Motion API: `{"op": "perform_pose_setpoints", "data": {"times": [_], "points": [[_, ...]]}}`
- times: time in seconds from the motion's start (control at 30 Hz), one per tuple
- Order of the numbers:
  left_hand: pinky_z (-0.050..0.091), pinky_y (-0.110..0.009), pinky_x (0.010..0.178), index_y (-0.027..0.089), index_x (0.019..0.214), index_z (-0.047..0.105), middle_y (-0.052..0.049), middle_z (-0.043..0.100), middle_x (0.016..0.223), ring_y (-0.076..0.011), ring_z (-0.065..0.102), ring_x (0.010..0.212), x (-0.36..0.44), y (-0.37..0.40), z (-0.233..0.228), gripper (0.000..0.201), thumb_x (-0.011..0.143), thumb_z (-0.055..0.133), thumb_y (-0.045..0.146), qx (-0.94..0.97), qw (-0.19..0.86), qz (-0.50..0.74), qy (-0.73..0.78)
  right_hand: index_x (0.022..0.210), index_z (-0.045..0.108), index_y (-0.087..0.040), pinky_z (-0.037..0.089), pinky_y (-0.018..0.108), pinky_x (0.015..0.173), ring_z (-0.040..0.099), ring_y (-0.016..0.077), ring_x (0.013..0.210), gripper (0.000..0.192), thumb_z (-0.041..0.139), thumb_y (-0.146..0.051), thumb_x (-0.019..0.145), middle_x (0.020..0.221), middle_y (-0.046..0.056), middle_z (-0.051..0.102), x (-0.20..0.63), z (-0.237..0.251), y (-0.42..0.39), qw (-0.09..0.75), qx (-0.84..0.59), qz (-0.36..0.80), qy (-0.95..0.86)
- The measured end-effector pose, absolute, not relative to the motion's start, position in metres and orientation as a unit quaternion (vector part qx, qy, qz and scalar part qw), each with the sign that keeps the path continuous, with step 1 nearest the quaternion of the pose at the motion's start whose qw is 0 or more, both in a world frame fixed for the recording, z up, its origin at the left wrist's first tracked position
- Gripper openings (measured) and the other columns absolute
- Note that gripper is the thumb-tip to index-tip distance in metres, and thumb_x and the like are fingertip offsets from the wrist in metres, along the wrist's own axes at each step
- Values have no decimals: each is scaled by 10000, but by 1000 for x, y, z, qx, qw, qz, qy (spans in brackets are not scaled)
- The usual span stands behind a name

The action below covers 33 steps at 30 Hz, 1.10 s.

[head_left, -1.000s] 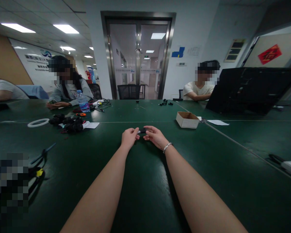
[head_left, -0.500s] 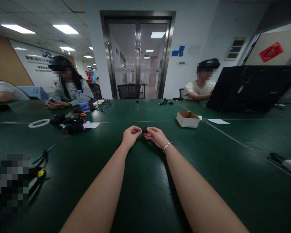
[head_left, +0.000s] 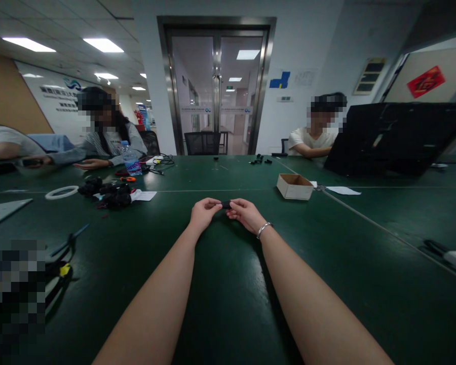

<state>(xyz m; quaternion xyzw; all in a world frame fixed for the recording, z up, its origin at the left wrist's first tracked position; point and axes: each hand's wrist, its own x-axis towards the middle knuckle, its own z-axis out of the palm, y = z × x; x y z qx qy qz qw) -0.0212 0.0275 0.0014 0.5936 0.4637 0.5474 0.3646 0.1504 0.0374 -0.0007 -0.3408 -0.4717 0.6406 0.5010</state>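
Note:
Both my arms stretch forward over a dark green table [head_left: 228, 284]. My left hand [head_left: 203, 214] and my right hand [head_left: 246, 213] meet at the middle, and their fingertips pinch a small black part [head_left: 226, 204] between them, just above the tabletop. A silver bracelet [head_left: 263, 229] circles my right wrist. The part is too small to make out in detail.
An open cardboard box [head_left: 294, 186] stands to the right of my hands. A heap of black parts [head_left: 108, 193], a white ring [head_left: 61, 192] and a water bottle [head_left: 128, 158] lie at the left. Scissors [head_left: 63, 247] rest near the left edge. Two people sit across the table; an open black case [head_left: 395, 139] stands at the right.
My hands drew closer together on the small black part and stay nearly still. A person's arm at the far left reached along the table, and a grey sheet appeared at the left edge.

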Motion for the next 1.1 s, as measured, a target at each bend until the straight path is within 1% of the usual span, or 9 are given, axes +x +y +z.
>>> {"op": "perform_pose_setpoints", "data": {"times": [0.1, 0.2, 0.37, 0.5, 0.7, 0.8, 0.93, 1.0, 1.1], "points": [[489, -306, 730, 155, 788, 694, -60, 698, 746, -180, 641, 711, -20, 28, 0, 201, 699, 718, 334, 588, 360, 547, 475, 905, 599, -119, 549, 225, 574, 646, 135, 593, 158, 725, -141, 814, 705, 67, 666, 151, -2, 38, 501, -331, 642, -477], [458, -272, 630, 144, 718, 662, -43, 662, 641, -154, 603, 600, -19, 29, -1, 284, 737, 662, 428, 576, 355, 545, 495, 927, 604, -120, 546, 218, 582, 648, 133, 605, 184, 731, -119, 793, 725, 69, 673, 151, -3, 38, 500, -322, 643, -483], [415, -246, 544, 147, 755, 642, -22, 618, 568, -132, 560, 521, -18, 28, -2, 316, 767, 618, 461, 575, 351, 529, 516, 959, 621, -141, 545, 206, 577, 648, 121, 601, 242, 727, -65, 755, 765, 47, 676, 150, -1, 36, 500, -313, 640, -492], [430, -248, 563, 146, 780, 638, -23, 621, 590, -133, 569, 545, -18, 28, -1, 309, 765, 623, 454, 582, 358, 534, 498, 946, 613, -131, 545, 199, 557, 645, 119, 586, 208, 714, -76, 773, 778, 66, 683, 149, 2, 35, 503, -322, 642, -480], [459, -263, 609, 138, 814, 633, -43, 638, 658, -150, 595, 618, -16, 25, 4, 297, 739, 656, 425, 574, 392, 558, 453, 893, 600, -102, 530, 182, 507, 633, 127, 543, 79, 660, -131, 851, 685, 107, 678, 147, 6, 34, 499, -348, 648, -458], [471, -275, 650, 144, 861, 646, -63, 665, 745, -164, 614, 690, -16, 22, 6, 275, 758, 635, 398, 589, 397, 548, 442, 857, 608, -98, 526, 180, 492, 627, 128, 529, 102, 667, -181, 863, 662, 110, 671, 148, 8, 32, 505, -355, 647, -447], [471, -281, 678, 158, 917, 658, -60, 670, 801, -166, 612, 730, -18, 24, 4, 248, 745, 638, 336, 598, 361, 559, 447, 833, 612, -99, 524, 178, 490, 628, 130, 533, 132, 699, -198, 843, 655, 110, 668, 148, 10, 31, 501, -354, 650, -449], [469, -283, 687, 159, 898, 662, -55, 669, 794, -163, 609, 722, -19, 26, 3, 239, 730, 651, 329, 603, 352, 563, 441, 823, 615, -101, 522, 175, 485, 626, 128, 531, 143, 714, -203, 832, 650, 105, 666, 148, 10, 30, 498, -355, 651, -450], [459, -283, 680, 147, 794, 655, -45, 651, 713, -154, 595, 669, -20, 29, 1, 226, 717, 665, 359, 596, 358, 560, 451, 818, 616, -104, 526, 175, 485, 627, 127, 531, 138, 725, -188, 819, 650, 101, 665, 148, 10, 31, 497, -356, 652, -449]]}}
